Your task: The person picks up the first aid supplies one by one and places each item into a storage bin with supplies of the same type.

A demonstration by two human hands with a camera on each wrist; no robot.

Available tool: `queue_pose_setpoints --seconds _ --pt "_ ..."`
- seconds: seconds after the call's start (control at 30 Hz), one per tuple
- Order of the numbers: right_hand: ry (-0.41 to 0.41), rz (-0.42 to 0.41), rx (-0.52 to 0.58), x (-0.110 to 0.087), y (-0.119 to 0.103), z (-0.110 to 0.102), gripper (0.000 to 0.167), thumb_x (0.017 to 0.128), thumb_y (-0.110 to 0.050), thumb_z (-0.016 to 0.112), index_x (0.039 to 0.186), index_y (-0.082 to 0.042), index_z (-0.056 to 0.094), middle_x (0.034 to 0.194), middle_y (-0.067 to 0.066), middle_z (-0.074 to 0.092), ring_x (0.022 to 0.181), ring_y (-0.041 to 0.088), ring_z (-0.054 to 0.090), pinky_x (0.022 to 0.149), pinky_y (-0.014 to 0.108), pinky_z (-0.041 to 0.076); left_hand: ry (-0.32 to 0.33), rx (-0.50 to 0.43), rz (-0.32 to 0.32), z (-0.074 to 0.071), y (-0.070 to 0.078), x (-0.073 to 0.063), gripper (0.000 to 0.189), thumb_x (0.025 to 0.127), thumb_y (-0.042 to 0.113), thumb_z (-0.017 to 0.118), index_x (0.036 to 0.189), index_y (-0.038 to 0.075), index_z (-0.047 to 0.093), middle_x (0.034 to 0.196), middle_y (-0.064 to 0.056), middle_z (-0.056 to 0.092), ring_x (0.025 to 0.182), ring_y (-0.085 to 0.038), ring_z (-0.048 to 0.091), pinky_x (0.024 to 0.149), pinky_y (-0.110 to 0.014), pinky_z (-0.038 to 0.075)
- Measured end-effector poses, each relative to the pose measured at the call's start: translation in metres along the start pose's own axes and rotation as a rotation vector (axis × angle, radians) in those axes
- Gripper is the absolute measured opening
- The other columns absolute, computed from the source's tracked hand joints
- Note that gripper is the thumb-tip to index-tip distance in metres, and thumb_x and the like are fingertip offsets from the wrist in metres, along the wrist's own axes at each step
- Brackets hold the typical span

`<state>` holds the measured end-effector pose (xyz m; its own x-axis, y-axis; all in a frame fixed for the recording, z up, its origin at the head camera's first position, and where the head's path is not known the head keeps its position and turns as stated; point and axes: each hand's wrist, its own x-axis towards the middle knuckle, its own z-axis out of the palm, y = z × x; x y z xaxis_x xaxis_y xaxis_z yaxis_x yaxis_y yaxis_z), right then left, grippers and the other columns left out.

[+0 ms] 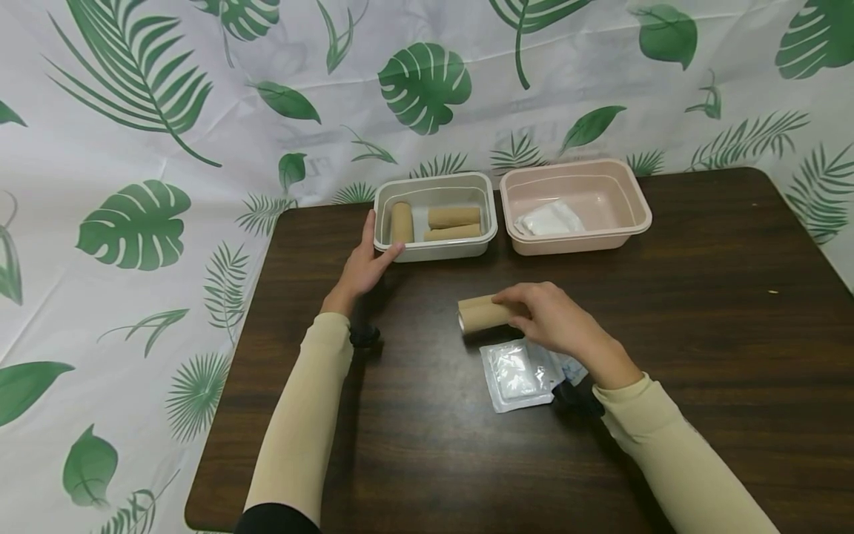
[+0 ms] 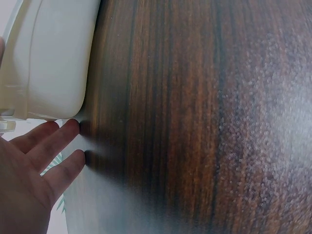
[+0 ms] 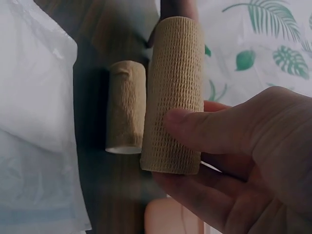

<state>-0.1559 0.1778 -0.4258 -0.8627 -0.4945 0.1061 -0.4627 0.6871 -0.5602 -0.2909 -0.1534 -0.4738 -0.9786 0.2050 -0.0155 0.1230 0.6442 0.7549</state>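
Observation:
My right hand (image 1: pixel 550 319) pinches a tan elastic bandage roll (image 3: pixel 174 97) between thumb and fingers. Its crinkled weave fills the middle of the right wrist view. Beside it lies a second bandage roll (image 3: pixel 127 105) with a white end, over the dark table. Just in front of that hand are flat, clear-wrapped white packets (image 1: pixel 517 374), partly under the wrist. At the back, my left hand (image 1: pixel 362 268) touches the left front corner of a pale grey bin (image 1: pixel 437 254), thumb at the rim and fingers extended along the side. Inside that bin lie several tan bandage rolls (image 1: pixel 402 222).
A pink bin (image 1: pixel 617 241) stands to the right of the grey one, with white packets (image 1: pixel 554 218) in it. Both sit along the back edge of the dark wooden table (image 1: pixel 414 445), before a leaf-patterned curtain (image 1: pixel 427 89). A tiny scrap (image 1: pixel 772 291) lies at the right.

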Motion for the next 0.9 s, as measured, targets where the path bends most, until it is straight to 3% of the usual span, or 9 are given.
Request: queue_pose_setpoints --seconds 0.2,0.5,0.63,0.77,0.9 --pt "0.046 -0.067 -0.011 0.008 -0.003 -0.005 0.036 0.082 0.006 0.074 0.117 -0.002 0.07 0.11 0.01 0.07 0.095 0.026 0.065 0.081 0.044 0.051 -0.004 0.001 -0.008 0.0 0.0 -0.001 0.088 0.096 0.055 0.053 0.156 0.04 -0.009 0.156 -0.019 0.031 0.136 -0.041 0.038 0.108 -0.057 0.029" --pt "0.135 -0.135 -0.043 0.031 -0.002 -0.009 0.037 0.08 0.006 0.075 0.115 -0.002 0.07 0.107 0.01 0.07 0.091 0.024 0.064 0.081 0.043 0.049 0.007 -0.003 0.001 0.0 -0.002 0.0 0.092 0.093 0.062 0.052 0.158 0.031 -0.005 0.154 -0.019 0.033 0.134 -0.041 0.041 0.106 -0.057 0.03" --pt "0.178 -0.162 -0.056 0.044 -0.001 -0.008 0.037 0.08 0.005 0.076 0.116 -0.002 0.069 0.108 0.011 0.07 0.095 0.026 0.063 0.084 0.043 0.048 0.001 0.004 0.003 0.0 -0.002 0.0 0.093 0.092 0.064 0.051 0.158 0.033 -0.007 0.155 -0.019 0.033 0.134 -0.041 0.04 0.107 -0.057 0.03" --pt "0.213 -0.143 -0.039 0.059 0.0 -0.008 0.038 0.083 0.005 0.073 0.12 -0.002 0.067 0.114 0.013 0.068 0.102 0.028 0.062 0.088 0.044 0.047 0.004 0.005 0.008 0.001 -0.001 0.0 0.093 0.092 0.065 0.051 0.158 0.033 -0.007 0.154 -0.019 0.035 0.133 -0.04 0.042 0.106 -0.057 0.031" --pt "0.279 -0.072 0.004 0.075 0.0 -0.008 0.036 0.086 0.002 0.072 0.121 -0.003 0.068 0.115 0.013 0.067 0.103 0.028 0.062 0.089 0.044 0.047 0.012 0.001 0.017 0.001 -0.001 0.001 0.093 0.092 0.065 0.051 0.158 0.032 -0.006 0.152 -0.02 0.036 0.132 -0.041 0.043 0.105 -0.057 0.032"
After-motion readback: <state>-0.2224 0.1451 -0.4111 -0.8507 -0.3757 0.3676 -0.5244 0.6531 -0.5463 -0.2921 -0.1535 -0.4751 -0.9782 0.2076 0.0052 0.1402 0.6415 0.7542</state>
